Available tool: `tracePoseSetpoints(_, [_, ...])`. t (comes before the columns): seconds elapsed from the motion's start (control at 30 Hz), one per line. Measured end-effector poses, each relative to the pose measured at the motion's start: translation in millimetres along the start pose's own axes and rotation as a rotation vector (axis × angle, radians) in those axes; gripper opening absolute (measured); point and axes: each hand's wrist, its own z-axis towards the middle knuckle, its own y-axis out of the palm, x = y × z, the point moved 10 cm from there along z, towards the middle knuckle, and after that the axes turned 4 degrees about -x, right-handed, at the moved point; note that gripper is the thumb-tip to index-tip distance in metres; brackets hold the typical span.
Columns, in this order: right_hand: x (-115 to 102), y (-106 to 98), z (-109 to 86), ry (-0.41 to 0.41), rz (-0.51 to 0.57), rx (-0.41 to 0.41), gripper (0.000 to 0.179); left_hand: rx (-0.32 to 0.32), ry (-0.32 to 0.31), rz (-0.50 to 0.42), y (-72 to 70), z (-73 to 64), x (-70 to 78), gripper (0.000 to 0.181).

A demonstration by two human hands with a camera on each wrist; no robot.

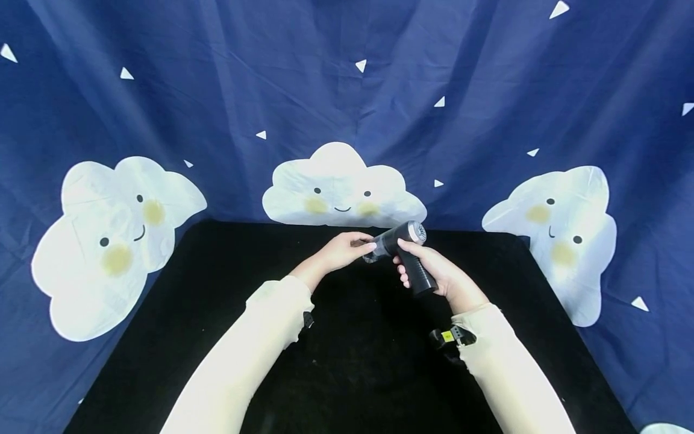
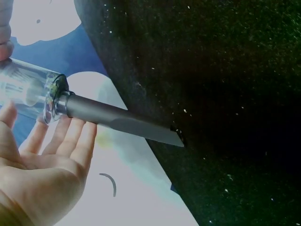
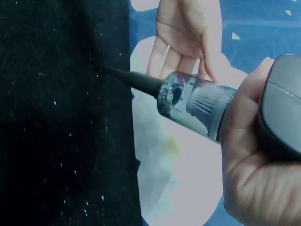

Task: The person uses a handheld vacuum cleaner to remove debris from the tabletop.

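A black handheld vacuum cleaner (image 1: 420, 274) is held above the far part of the black-covered table. Its handle sits in the right hand (image 1: 441, 269), whose fingers curl round it with the thumb on top. The left hand (image 1: 344, 250) holds the front of the clear dust cup (image 3: 195, 106) between thumb and spread fingers. Inside the cup a pale ribbed filter (image 2: 23, 87) shows, with small greenish bits near the front. A dark slanted crevice nozzle (image 2: 117, 120) extends from the cup over the cloth. Whether its tip touches the cloth I cannot tell.
Black cloth (image 1: 352, 374) covers the table, with small pale specks scattered on it. A blue curtain (image 1: 303, 60) printed with white clouds (image 1: 344, 181) hangs behind and at both sides. A wrist camera (image 1: 444, 337) sits by the right cuff.
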Motion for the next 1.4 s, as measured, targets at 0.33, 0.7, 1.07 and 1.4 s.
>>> tracePoseSetpoints(0.33, [-6.9, -3.4, -13.4, 0.018, -0.061, -0.007, 0.043, -0.005, 0.026, -0.033, 8.5, 0.5, 8.6, 0.048])
tracePoseSetpoints(0.7, [-20.1, -16.7, -32.6, 0.084, -0.181, -0.017, 0.045, -0.004, 0.060, -0.060, 25.1, 7.3, 22.7, 0.048])
tracePoseSetpoints(1.07, [-28.3, -27.0, -48.5, 0.127, -0.268, -0.012, 0.045, -0.022, 0.098, -0.083, 36.6, 10.5, 35.7, 0.047])
tracePoseSetpoints(1.4, [-38.2, -35.5, -54.7, 0.101, -0.302, 0.033, 0.046, -0.006, 0.144, -0.150, 41.2, 18.1, 51.1, 0.044])
